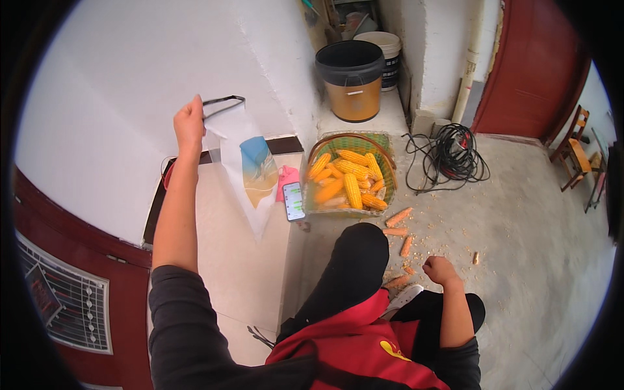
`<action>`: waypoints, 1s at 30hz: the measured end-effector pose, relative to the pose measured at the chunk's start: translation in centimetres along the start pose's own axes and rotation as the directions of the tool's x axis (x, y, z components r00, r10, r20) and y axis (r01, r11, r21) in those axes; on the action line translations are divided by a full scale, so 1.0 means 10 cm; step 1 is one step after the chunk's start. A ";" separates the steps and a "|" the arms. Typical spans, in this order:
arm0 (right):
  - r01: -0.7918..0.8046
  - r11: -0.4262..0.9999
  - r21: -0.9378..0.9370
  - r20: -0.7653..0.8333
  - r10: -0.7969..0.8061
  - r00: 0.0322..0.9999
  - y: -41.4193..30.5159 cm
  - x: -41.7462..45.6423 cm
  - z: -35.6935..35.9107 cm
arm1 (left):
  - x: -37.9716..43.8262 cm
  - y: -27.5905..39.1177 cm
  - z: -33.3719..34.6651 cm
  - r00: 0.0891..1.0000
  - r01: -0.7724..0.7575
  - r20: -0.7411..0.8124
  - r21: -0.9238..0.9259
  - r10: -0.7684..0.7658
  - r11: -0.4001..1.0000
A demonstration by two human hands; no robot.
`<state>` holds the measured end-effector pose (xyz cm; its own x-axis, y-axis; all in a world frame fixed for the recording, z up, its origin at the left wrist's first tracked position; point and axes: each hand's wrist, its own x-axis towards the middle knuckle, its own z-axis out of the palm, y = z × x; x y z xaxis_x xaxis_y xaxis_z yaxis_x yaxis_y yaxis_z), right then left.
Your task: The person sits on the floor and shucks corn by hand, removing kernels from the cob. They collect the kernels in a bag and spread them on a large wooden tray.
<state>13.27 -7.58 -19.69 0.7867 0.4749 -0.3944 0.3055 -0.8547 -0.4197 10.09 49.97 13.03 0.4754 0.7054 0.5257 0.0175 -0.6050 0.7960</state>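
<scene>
My left hand [190, 126], raised at the left in front of the white wall, grips a black strap handle of a pale bag [234, 161] with a blue and tan print, which hangs down over the tiled step. My right hand [440, 269] is curled above my right knee; whether anything is in it is not visible. A woven basket [394, 168] ahead of me holds yellow ears of corn [353, 191]. Several reddish corncobs [399, 217] and scattered kernels lie on the concrete floor, between the basket and my right hand.
A smartphone [293, 201] lies on the step beside a pink cloth [288, 176]. Behind the basket stand a black-rimmed bucket [353, 95] and a white bucket [390, 48]. A coiled black cable [446, 156] rests on the floor, and a wooden chair [575, 151] stands far right.
</scene>
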 end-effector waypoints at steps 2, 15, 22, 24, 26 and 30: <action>0.030 0.998 0.064 -0.011 -0.030 0.999 0.00 -0.05 0.01 | -0.09 0.49 0.15 0.998 -0.030 0.052 -0.215 0.042 0.976; -0.056 -0.286 0.957 0.104 0.157 0.982 -0.15 0.31 -0.74 | -0.89 2.26 1.11 0.612 0.344 0.455 -0.890 0.646 0.301; 0.352 -0.836 0.421 -0.148 0.320 0.936 0.66 1.04 -0.42 | -1.53 2.20 2.46 0.346 0.621 0.542 -0.744 0.766 0.246; 0.380 -0.851 0.361 -0.117 0.363 0.924 0.87 1.20 -0.34 | -1.66 2.21 2.81 0.302 0.623 0.598 -0.713 0.742 0.322; 0.365 -0.875 0.319 -0.049 0.369 0.928 0.95 1.48 -0.27 | -1.75 2.11 2.96 0.300 0.582 0.657 -0.700 0.692 0.413; 0.508 -0.836 0.207 0.039 0.526 0.850 1.48 1.68 -0.17 | -1.89 2.04 3.76 0.148 0.577 0.561 -0.717 0.814 0.390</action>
<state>31.97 -12.58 -31.12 0.8085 -0.0379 -0.5873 0.0330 0.9993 -0.0190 34.52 10.46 8.07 0.5783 -0.5958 0.5573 -0.3496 0.4362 0.8291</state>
